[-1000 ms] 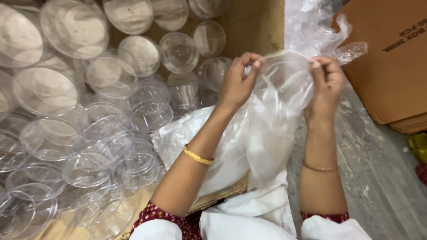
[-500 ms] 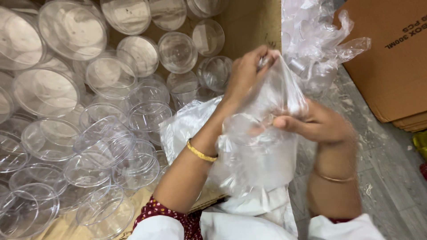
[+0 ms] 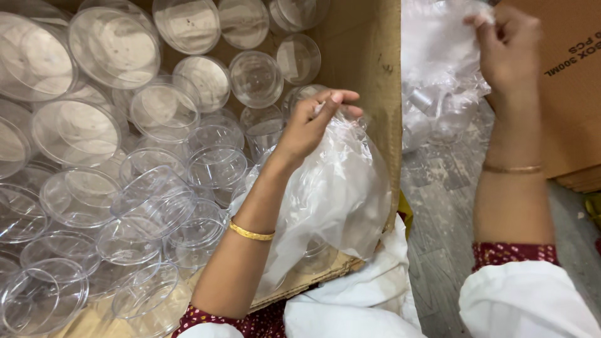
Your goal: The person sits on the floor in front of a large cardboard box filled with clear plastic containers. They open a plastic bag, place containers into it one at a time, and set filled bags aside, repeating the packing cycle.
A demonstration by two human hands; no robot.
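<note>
My left hand (image 3: 313, 122) pinches the top of a clear plastic bag (image 3: 338, 194) that hangs over the near right corner of a cardboard box (image 3: 369, 62). The bag looks filled with clear round pieces, though its contents are hard to make out. My right hand (image 3: 507, 53) is raised at the upper right and grips another crumpled clear plastic bag (image 3: 438, 69) holding a few clear containers. Inside the box lie several loose clear round plastic containers and lids (image 3: 156, 156).
A closed brown carton (image 3: 573, 94) stands at the far right on a grey wooden floor (image 3: 444, 206). White cloth (image 3: 363, 300) covers my lap below the box. A small yellow object (image 3: 591, 206) lies at the right edge.
My hands have parted: the right one moved up and to the right onto the second bag, while the left one keeps the first bag, now lowered over the box corner.
</note>
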